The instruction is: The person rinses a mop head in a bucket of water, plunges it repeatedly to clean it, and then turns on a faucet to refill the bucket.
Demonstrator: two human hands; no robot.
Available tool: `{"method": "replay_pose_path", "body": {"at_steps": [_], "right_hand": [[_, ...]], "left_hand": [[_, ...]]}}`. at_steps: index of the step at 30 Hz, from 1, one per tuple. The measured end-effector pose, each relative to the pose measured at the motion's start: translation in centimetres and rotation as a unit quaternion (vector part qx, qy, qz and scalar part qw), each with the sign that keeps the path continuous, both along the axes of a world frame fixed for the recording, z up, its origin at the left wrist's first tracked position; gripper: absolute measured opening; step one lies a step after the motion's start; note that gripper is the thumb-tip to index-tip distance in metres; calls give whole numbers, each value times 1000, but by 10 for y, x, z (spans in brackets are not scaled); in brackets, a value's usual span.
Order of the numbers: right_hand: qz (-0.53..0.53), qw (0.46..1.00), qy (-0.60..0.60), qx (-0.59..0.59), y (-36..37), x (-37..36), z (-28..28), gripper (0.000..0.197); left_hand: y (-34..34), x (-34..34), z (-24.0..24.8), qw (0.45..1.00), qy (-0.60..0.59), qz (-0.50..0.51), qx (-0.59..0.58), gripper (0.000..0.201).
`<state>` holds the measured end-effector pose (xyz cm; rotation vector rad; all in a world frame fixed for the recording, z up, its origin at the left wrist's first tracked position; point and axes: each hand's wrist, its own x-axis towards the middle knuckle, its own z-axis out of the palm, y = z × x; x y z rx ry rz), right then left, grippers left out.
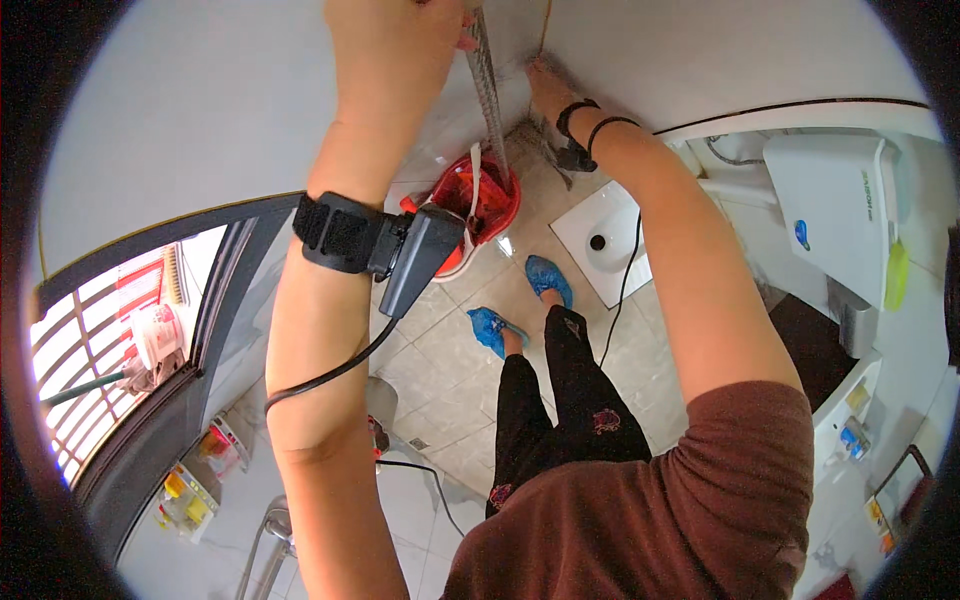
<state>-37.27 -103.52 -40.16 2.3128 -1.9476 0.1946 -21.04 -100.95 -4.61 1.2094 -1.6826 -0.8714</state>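
My left hand (pixel 405 45) is raised at the top edge, partly cut off by it. Its visible fingertips curl at a long grey ribbed strip (pixel 485 85), which hangs down toward a red bucket (pixel 513 205). Whether the strip is a hose or something else, I cannot make out. White and red things sit in and beside the bucket. My right hand (pixel 548 90) reaches far forward to the wall corner, seemingly against the wall, and its fingers are blurred and hard to see. Dark marks or strands show just below it. Both wrists wear black straps; a device with a cable sits on the left one.
A white squat toilet (pixel 608 240) lies ahead right of my feet in blue shoe covers (pixel 548 280). A black cable (pixel 625 275) runs beside it. On the right wall hangs a white cistern (pixel 830 210). At left is a barred window (pixel 120 350) with a dark frame.
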Motion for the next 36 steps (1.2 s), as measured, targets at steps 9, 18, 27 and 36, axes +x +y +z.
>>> {"method": "replay_pose_path", "body": {"at_steps": [9, 18, 27, 36], "right_hand": [[154, 977, 11, 149, -7, 47, 62, 11], [33, 975, -49, 216, -8, 50, 74, 9], [-3, 985, -23, 169, -20, 31, 42, 13], [46, 991, -61, 108, -21, 40, 40, 13]], "left_hand": [[2, 7, -2, 1000, -16, 10, 2, 22], [-4, 8, -9, 1000, 2, 7, 4, 24], [0, 1, -9, 1000, 6, 2, 9, 25], [2, 1, -9, 1000, 7, -3, 4, 22]]}}
